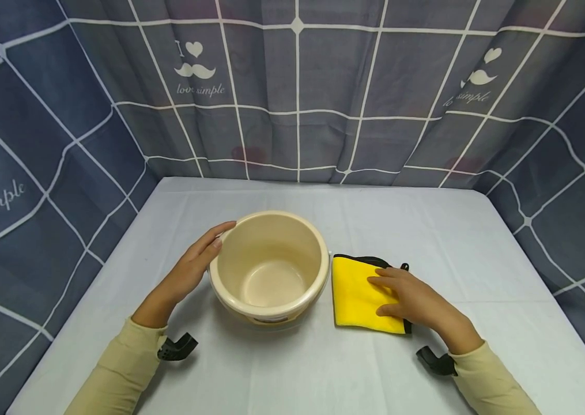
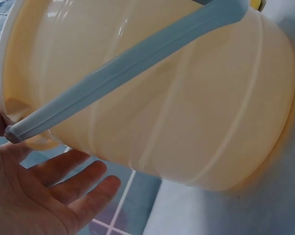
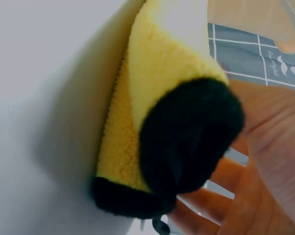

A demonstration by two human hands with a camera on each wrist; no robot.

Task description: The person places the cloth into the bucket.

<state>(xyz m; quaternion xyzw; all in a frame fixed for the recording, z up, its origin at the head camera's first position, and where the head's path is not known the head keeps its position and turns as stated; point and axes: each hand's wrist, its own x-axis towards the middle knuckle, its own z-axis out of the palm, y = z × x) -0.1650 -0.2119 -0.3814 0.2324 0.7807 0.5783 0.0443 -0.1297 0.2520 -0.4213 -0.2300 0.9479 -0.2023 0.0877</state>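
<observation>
A cream bucket (image 1: pixel 271 300) stands upright on the white-covered table, its inside bare. My left hand (image 1: pixel 196 262) touches the left side of its rim, fingers extended. In the left wrist view the bucket's blue-grey handle (image 2: pixel 123 66) hangs across its wall, and the left hand (image 2: pixel 44 196) has its fingers spread beside the wall. Right of the bucket lies a folded yellow towel (image 1: pixel 357 294) with black edging. My right hand (image 1: pixel 414 297) rests on the towel's right part, fingers loosely extended. Close up, the towel (image 3: pixel 172 58) shows fluffy layers, with the right hand (image 3: pixel 265 161) against it.
The white tablecloth (image 1: pixel 313 380) spreads under everything. Dark grey curtains (image 1: pixel 318 69) with white grid lines enclose the table at the back and both sides. A black wrist mount (image 1: pixel 177 347) sits at the left cuff, another black mount (image 1: pixel 436 362) at the right cuff.
</observation>
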